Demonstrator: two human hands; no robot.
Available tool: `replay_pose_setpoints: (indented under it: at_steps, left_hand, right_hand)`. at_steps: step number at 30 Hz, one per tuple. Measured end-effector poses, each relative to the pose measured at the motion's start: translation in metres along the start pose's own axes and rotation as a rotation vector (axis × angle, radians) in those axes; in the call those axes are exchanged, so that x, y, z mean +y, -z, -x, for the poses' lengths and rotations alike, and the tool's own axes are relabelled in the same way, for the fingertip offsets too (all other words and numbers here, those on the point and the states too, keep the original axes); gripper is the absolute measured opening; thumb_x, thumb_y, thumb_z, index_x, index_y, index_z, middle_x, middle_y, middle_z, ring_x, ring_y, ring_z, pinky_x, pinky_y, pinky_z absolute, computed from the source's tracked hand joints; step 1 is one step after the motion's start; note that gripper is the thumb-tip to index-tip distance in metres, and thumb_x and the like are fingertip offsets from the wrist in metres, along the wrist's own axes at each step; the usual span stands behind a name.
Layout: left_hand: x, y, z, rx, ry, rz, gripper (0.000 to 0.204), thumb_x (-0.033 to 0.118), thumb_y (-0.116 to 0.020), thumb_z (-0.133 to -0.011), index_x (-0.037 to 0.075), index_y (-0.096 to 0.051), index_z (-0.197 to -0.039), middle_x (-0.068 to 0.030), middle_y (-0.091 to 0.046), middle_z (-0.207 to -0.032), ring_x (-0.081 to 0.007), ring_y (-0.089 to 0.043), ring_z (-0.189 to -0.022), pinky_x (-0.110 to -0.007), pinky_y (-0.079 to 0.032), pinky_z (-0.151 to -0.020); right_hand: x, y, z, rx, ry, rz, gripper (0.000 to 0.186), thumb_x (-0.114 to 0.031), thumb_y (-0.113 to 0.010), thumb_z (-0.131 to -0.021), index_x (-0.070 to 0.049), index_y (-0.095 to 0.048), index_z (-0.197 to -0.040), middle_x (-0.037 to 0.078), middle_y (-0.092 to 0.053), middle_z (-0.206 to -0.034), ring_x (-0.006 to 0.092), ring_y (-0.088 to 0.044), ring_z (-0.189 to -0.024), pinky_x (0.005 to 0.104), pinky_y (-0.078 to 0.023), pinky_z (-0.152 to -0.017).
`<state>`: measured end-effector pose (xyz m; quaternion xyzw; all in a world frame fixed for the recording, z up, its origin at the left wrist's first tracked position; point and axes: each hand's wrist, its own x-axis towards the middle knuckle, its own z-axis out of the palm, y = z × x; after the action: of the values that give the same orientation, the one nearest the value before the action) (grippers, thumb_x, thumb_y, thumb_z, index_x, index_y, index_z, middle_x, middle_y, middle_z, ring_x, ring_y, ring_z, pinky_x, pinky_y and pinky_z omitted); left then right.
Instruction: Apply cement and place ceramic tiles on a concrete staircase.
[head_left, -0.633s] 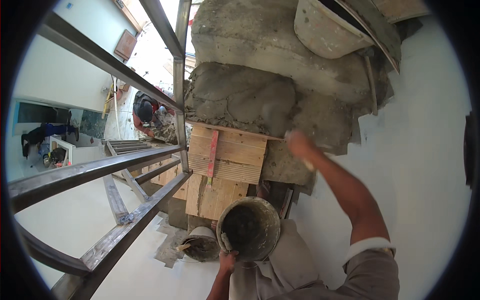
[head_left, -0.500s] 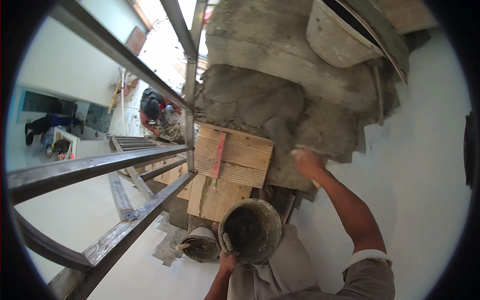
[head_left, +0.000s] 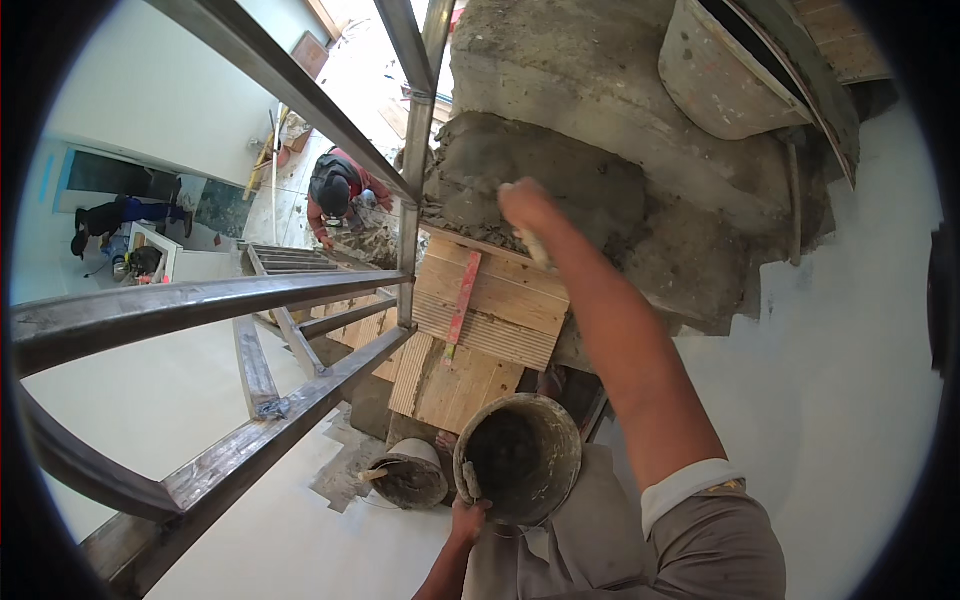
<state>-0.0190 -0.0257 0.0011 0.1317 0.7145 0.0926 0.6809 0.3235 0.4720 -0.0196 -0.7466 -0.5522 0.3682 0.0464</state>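
Observation:
My left hand is closed on the near-left rim of a large mortar-smeared bucket, by a grey caked piece at its edge. Grey mortar lies inside the bucket. My right hand is a fist above the wet mortar bed on the upper step. A pale tool handle sticks out of this fist; the tool's other end is hidden. Just below the mortar bed are wood-look tiles on the step, with a red spirit level lying across them.
A metal railing runs along the left. A smaller bucket with a pale-handled tool stands beside the large one. On the upper steps sits another large tub. Below, beyond the railing, a co-worker crouches, and another person bends farther left.
My right hand has swung left and upward from the bare step to above the mortar bed. My left hand stays on the bucket. The whole view has shifted slightly.

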Motion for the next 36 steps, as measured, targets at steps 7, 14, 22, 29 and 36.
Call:
replay_pose_setpoints:
  at_steps: [7,14,22,29,36]
  left_hand:
    - [-0.011,0.004,0.006,-0.039,-0.017,0.067,0.047,-0.001,-0.067,-0.075,0.004,-0.06,-0.122,-0.005,-0.067,-0.108,-0.0203,-0.063,-0.097,-0.034,-0.05,-0.086]
    - [-0.004,0.022,0.007,-0.143,0.025,0.063,0.052,-0.002,-0.067,-0.075,0.003,-0.058,-0.127,-0.0081,-0.066,-0.116,-0.0241,-0.062,-0.106,-0.035,-0.049,-0.092]
    - [-0.011,0.075,0.007,-0.045,-0.014,0.065,0.055,-0.003,-0.067,-0.075,0.005,-0.058,-0.128,-0.0071,-0.066,-0.115,-0.0244,-0.063,-0.107,-0.036,-0.051,-0.09]
    - [-0.027,0.078,0.007,0.099,-0.059,0.065,0.043,0.001,-0.069,-0.074,0.006,-0.059,-0.116,-0.0024,-0.064,-0.096,-0.0163,-0.058,-0.077,-0.033,-0.049,-0.064]
    - [-0.035,0.055,-0.006,0.031,-0.06,-0.155,0.033,0.005,-0.071,-0.075,0.004,-0.061,-0.107,-0.0042,-0.062,-0.079,-0.0161,-0.058,-0.068,-0.035,-0.047,-0.061]
  right_hand:
    - [0.013,0.022,0.084,0.168,0.018,0.428,0.024,-0.015,-0.056,-0.089,-0.006,-0.078,-0.094,0.019,-0.074,-0.097,0.0353,-0.073,-0.094,0.0486,-0.057,-0.081]
    - [0.183,0.018,0.148,-0.13,-0.2,0.567,0.029,-0.024,-0.058,-0.094,-0.002,-0.066,-0.113,0.023,-0.069,-0.113,0.0406,-0.067,-0.105,0.048,-0.055,-0.086]
    - [-0.018,0.009,0.152,0.135,-0.139,-0.102,0.042,-0.037,-0.051,-0.098,0.001,-0.062,-0.113,0.029,-0.067,-0.114,0.0465,-0.063,-0.111,0.0534,-0.048,-0.096]
    - [-0.049,0.005,0.041,0.286,0.051,0.086,0.028,-0.024,-0.05,-0.096,-0.002,-0.065,-0.104,0.027,-0.07,-0.104,0.0437,-0.067,-0.101,0.0546,-0.053,-0.086]
    - [0.095,0.037,0.096,0.511,-0.116,0.163,0.022,-0.018,-0.057,-0.09,-0.005,-0.068,-0.104,0.02,-0.07,-0.104,0.0419,-0.067,-0.098,0.0525,-0.053,-0.084]
